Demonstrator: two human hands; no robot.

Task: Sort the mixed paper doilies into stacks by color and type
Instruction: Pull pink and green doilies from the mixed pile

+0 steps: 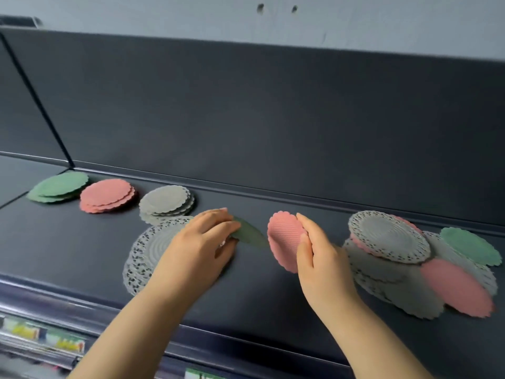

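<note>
Soft, even, dim light from above; faint shadows under the hands. No glare. Wide-angle bending toward 9 and 3 o'clock. Motion blur throughout, strongest at 7 o'clock.

A dark grey shelf [273, 291] runs across the view, its flat surface matte and evenly lit. Behind it rises a tall back panel [273, 119] of the same dark grey — a thin vertical divider [35, 97] splits it at the left. Above the panel, a pale wall [164, 15] shows two small dark holes [260, 7]. Along the shelf's front edge runs a glossy price rail [43, 337] — blurred colourful labels sit in it.
</note>
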